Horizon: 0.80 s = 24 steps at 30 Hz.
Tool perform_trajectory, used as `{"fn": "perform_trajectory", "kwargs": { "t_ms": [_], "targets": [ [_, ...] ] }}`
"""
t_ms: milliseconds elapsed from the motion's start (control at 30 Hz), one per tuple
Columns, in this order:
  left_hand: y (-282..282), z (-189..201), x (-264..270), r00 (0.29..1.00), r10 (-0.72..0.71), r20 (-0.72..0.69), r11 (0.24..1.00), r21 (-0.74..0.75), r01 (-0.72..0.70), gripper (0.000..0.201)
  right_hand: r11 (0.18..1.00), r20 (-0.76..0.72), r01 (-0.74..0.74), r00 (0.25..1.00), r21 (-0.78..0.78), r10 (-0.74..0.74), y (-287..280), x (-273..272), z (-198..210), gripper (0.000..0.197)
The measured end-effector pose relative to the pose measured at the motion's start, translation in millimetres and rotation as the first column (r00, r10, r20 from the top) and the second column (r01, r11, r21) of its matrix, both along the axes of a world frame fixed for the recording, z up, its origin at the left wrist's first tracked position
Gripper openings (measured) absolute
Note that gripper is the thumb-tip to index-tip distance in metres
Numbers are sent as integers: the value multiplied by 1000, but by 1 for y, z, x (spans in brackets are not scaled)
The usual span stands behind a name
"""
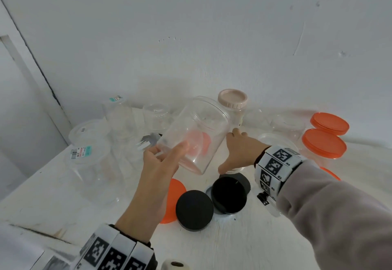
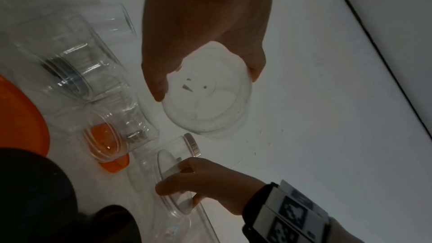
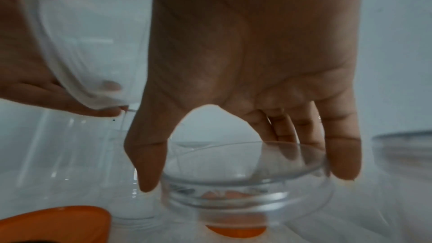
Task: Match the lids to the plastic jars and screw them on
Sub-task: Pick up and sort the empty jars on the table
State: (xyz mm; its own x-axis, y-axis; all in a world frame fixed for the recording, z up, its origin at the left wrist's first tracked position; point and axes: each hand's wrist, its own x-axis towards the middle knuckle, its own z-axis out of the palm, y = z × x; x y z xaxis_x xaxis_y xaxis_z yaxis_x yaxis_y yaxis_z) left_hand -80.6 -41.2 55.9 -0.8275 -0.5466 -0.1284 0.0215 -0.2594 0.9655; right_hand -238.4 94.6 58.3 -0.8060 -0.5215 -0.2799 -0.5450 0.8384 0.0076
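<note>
1. Left hand (image 1: 158,164): grip holds a clear jar (image 1: 195,134), lifted and tilted above the tabletop (image 1: 244,246), thumb on its wall.
2. Right hand (image 1: 238,152): grip curled over the rim of a second clear jar (image 3: 247,173) standing mid-tabletop.
3. Two black lids (image 1: 194,209) and an orange lid (image 1: 172,200) lie nearer the front edge.
4. Capped orange jars (image 1: 323,143) stand toward the right edge.

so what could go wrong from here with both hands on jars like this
The left hand holds a big clear jar tilted in the air by its base end; a loose grip might let it slip onto the black lids below. The right hand reaches down over a short jar among crowded clear jars; a nudge could topple neighbours.
</note>
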Motion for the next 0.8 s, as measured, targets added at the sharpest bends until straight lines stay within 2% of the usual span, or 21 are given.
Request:
{"fn": "perform_trajectory", "kwargs": {
  "t_ms": [100, 233, 333, 367, 500, 633, 800],
  "targets": [
    [1, 2, 3, 999, -38, -27, 997, 72, 40, 91, 997, -19, -78, 997, -15, 77, 13, 16, 6, 85],
    [0, -3, 5, 994, -106, -41, 984, 141, 111, 77, 984, -7, -155, 988, -85, 155, 36, 37, 11, 92],
    [4, -6, 4, 990, -139, -26, 974, 176, 141, 44, 972, 45, -202, 977, -123, 208, 58, 51, 15, 102],
    [7, -6, 5, 986, -163, -25, 971, 173, 165, 38, 970, 55, -204, 976, -133, 213, 66, 55, 16, 104],
    [17, -14, 5, 964, -263, 23, 961, 95, 260, 60, 971, 101, -164, 978, -171, 183, 102, 65, 15, 105],
    [38, -18, 2, 931, -352, 93, 936, 29, 351, 85, 973, 159, -58, 983, -225, 95, 137, 68, 16, 106],
    [68, -18, -9, 859, -491, 144, 869, 19, 494, 89, 946, 287, 94, 958, -309, -2, 185, 66, 23, 109]
  ]
}}
